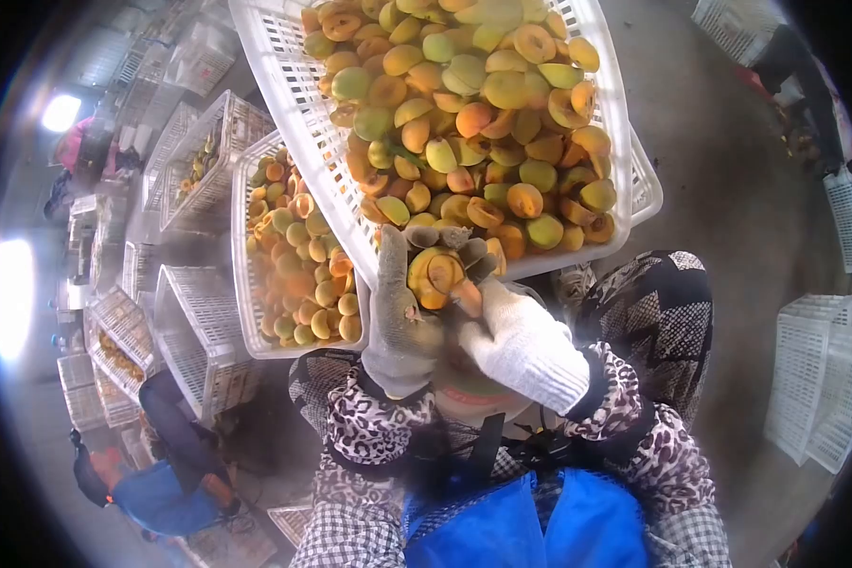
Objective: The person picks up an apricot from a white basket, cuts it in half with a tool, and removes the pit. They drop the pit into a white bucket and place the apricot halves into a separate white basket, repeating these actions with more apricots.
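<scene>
My left hand (pixel 402 327), in a dirty grey glove, is cupped around a cut orange-yellow fruit (pixel 434 276) with its inside showing. My right hand (pixel 525 346), in a white glove with bare fingertips, is closed, and its fingertips press on the fruit's right side. Both hands are at the near edge of a white crate (pixel 327 180) full of halved orange and green fruit (pixel 473 123). Below the hands, part of a round pale container with a red mark (pixel 473 402) shows.
A second crate (pixel 241 275) of fruit halves stands at the left. Beyond it are an empty white crate (pixel 185 327) and more stacked crates. A person in blue (pixel 166 497) sits at the lower left. White crates (pixel 814 379) stand at the right.
</scene>
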Available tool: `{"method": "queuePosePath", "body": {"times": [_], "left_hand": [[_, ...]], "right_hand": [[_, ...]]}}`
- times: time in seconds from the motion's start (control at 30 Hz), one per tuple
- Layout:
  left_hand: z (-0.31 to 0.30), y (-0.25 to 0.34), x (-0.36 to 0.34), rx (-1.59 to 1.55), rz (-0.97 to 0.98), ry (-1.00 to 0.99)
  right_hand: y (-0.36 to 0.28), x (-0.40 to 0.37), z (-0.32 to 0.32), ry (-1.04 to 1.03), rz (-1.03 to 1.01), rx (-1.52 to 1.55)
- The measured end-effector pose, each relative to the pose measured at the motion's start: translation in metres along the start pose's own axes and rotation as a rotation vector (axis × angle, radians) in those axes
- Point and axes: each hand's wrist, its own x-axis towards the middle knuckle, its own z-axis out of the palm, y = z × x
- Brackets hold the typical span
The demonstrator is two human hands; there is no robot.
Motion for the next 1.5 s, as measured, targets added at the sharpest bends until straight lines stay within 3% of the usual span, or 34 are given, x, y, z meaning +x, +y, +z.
{"method": "queuePosePath", "body": {"times": [0.07,0.17,0.27,0.4,0.47,0.53,0.77,0.87,0.97,1.03,1.07,1.2,1.3,1.37,1.43,1.5], "left_hand": [[-0.001,0.002,0.0,-0.099,-0.011,-0.018],[-0.015,-0.001,0.003,0.151,0.127,-0.069],[-0.011,0.003,0.0,0.123,0.053,-0.013],[-0.025,-0.003,0.005,0.234,0.049,-0.031],[-0.023,-0.008,0.003,0.306,0.15,0.056],[-0.022,-0.007,0.001,0.352,0.168,0.05],[-0.016,-0.007,-0.004,0.409,0.146,0.052],[-0.013,-0.004,-0.002,0.403,0.074,0.055],[-0.005,-0.005,-0.004,0.417,0.058,0.108],[-0.006,-0.008,-0.002,0.388,0.078,0.12],[-0.007,-0.009,-0.001,0.358,0.099,0.132],[-0.006,-0.013,0.002,0.18,0.186,0.081],[-0.005,-0.013,0.001,0.231,0.193,0.07],[0.0,-0.01,-0.002,0.176,0.221,-0.009],[-0.003,-0.008,-0.002,0.15,0.201,0.0],[-0.008,-0.008,0.001,0.124,0.186,0.015]], "right_hand": [[-0.002,0.0,0.005,-0.099,0.108,0.0],[0.003,-0.004,0.018,0.026,-0.018,-0.08],[-0.001,-0.004,0.015,0.102,-0.073,-0.134],[-0.005,0.0,0.014,-0.089,0.156,-0.041],[-0.006,0.0,0.014,-0.15,0.274,0.038],[-0.006,0.001,0.013,-0.137,0.206,-0.151],[0.006,-0.001,0.016,-0.207,0.154,-0.23],[0.02,-0.006,0.027,-0.071,0.043,0.217],[0.014,-0.007,0.006,-0.143,0.022,0.174],[0.009,-0.004,-0.015,-0.554,0.196,0.794],[0.007,-0.004,-0.018,-0.637,0.284,0.877],[0.001,-0.006,-0.017,-0.537,0.217,0.776],[0.004,-0.009,-0.018,-0.621,0.269,0.884],[0.009,-0.009,-0.017,-0.765,0.328,1.128],[0.006,-0.007,-0.018,-0.787,0.331,1.073],[0.001,-0.004,-0.013,-0.676,0.256,0.788]]}}
